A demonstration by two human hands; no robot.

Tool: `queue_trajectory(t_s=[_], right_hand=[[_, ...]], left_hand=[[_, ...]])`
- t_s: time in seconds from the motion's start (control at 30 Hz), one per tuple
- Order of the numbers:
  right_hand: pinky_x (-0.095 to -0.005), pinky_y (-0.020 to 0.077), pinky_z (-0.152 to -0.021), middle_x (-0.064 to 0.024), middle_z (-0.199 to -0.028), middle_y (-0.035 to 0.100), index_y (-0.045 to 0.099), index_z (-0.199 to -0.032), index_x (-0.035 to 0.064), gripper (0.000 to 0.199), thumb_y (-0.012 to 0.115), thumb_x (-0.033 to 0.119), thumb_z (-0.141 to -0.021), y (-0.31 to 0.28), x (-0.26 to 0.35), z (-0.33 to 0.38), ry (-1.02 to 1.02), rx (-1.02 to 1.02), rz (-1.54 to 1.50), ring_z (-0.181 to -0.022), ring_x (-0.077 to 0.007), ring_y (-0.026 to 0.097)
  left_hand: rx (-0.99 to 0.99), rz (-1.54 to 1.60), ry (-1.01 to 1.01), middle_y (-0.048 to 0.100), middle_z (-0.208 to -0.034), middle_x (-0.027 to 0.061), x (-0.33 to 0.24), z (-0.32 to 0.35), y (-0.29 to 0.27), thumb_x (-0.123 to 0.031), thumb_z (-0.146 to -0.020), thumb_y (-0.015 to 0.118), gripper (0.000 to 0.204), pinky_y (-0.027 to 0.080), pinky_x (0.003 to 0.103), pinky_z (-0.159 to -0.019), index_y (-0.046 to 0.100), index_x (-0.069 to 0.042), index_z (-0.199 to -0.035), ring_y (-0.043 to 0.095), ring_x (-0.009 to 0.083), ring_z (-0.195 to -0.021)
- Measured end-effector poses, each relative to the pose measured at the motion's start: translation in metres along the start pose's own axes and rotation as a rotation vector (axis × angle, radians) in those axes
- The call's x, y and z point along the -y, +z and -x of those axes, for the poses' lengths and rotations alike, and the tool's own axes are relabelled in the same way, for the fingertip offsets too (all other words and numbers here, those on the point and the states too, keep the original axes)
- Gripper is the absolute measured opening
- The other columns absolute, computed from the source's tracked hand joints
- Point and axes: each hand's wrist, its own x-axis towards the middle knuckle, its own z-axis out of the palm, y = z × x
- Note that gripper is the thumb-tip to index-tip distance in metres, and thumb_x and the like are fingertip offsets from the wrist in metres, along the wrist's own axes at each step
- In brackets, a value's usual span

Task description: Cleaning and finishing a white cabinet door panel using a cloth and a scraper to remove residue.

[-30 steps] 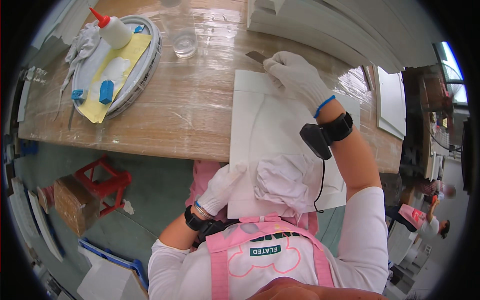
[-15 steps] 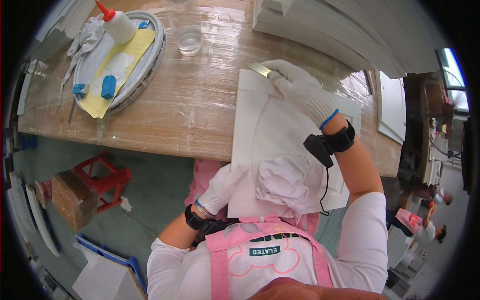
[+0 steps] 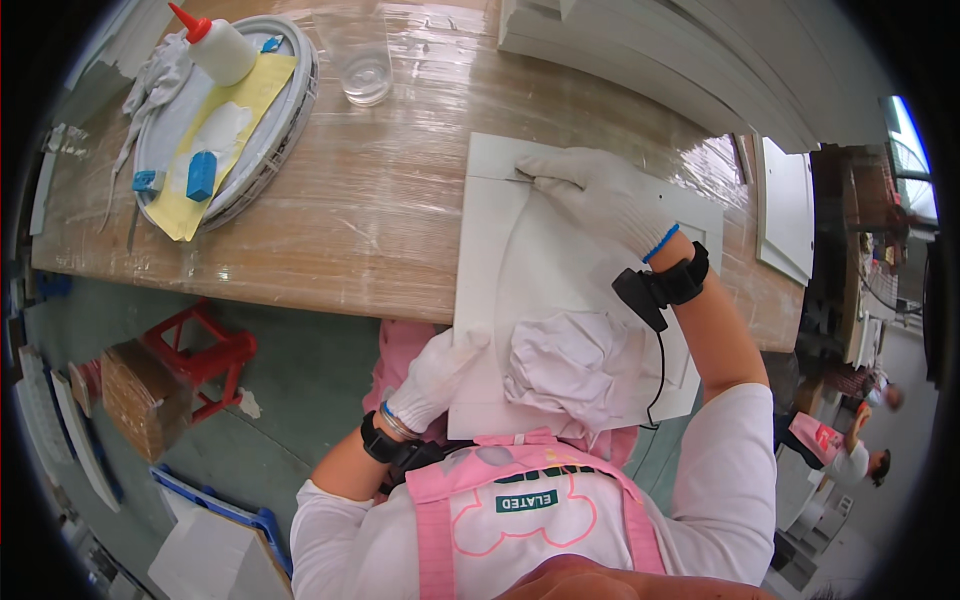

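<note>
A white panel (image 3: 482,250) with a raised frame lies partly on the wrapped table and juts over its near edge toward me. My left hand (image 3: 437,378), in a white knit glove, grips its left edge near my apron. My right hand (image 3: 590,195), gloved too, is at the far end of the panel with its fingers pressed together around a small metal scraper blade. Only a thin dark line of the blade shows by the fingertips, at the panel's frame joint. A crumpled white cloth (image 3: 568,362) rests on the panel's near part, between my forearms.
At the table's left stands a round lid (image 3: 290,130) with a glue bottle (image 3: 225,55), yellow sandpaper (image 3: 255,92) and blue blocks (image 3: 202,175). Behind is a clear cup (image 3: 365,78). White boards (image 3: 690,60) are stacked at the far right. A red stool (image 3: 205,345) stands lower left.
My right hand has turned and moved slightly nearer me, so the blade's shiny face no longer shows. The panel has shifted a little left in view. My left hand keeps its grip.
</note>
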Motion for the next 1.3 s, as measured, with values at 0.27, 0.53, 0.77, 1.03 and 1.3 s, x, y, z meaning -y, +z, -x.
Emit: queue_trajectory(t_s=[0.27,0.53,0.77,1.03,1.3], right_hand=[[-0.0400,0.0519,-0.087,-0.0134,-0.109,0.071,0.071,-0.115,0.0119,0.026,0.057,0.019,-0.094,-0.005,-0.002,-0.002,-0.068,0.014,0.194,-0.100,-0.0330,0.065],[-0.0392,0.0514,-0.082,-0.0129,-0.104,0.071,0.071,-0.117,0.0103,0.028,0.061,0.012,-0.091,0.002,-0.002,-0.001,-0.221,-0.046,0.300,-0.092,-0.0318,0.065],[-0.0399,0.0532,-0.085,-0.0110,-0.110,0.071,0.072,-0.115,0.0126,0.026,0.060,0.015,-0.092,0.010,-0.002,-0.004,-0.233,-0.086,0.275,-0.099,-0.0327,0.066],[-0.0400,0.0539,-0.082,-0.0084,-0.109,0.072,0.072,-0.113,0.0144,0.026,0.058,0.016,-0.092,0.012,0.006,-0.009,-0.222,-0.066,0.336,-0.097,-0.0307,0.067],[-0.0416,0.0533,-0.079,-0.0073,-0.105,0.071,0.070,-0.111,0.0167,0.023,0.058,0.015,-0.090,0.006,0.018,-0.009,-0.181,-0.015,0.448,-0.092,-0.0308,0.067]], left_hand=[[-0.010,-0.108,-0.009,0.062,-0.100,0.0000,-0.017,0.002,0.004,-0.030,-0.105,0.051,0.037,0.046,0.026,-0.084,0.061,0.003,-0.117,0.050,0.0077,-0.090],[-0.031,-0.136,0.040,0.061,-0.096,0.0007,-0.016,0.004,0.004,-0.031,-0.105,0.052,0.036,0.045,0.027,-0.083,0.062,0.003,-0.113,0.050,0.0095,-0.088],[-0.067,-0.169,0.008,0.069,-0.101,0.0068,-0.001,0.000,0.001,-0.039,-0.101,0.056,0.041,0.050,0.029,-0.083,0.067,-0.003,-0.117,0.062,0.0140,-0.089],[-0.061,-0.155,0.017,0.069,-0.101,0.0078,0.000,0.000,0.001,-0.040,-0.102,0.055,0.042,0.049,0.029,-0.083,0.066,-0.004,-0.119,0.062,0.0150,-0.089],[-0.066,-0.170,-0.013,0.069,-0.100,0.0115,0.004,-0.001,0.000,-0.041,-0.102,0.055,0.042,0.050,0.031,-0.083,0.066,-0.004,-0.118,0.063,0.0191,-0.089]])
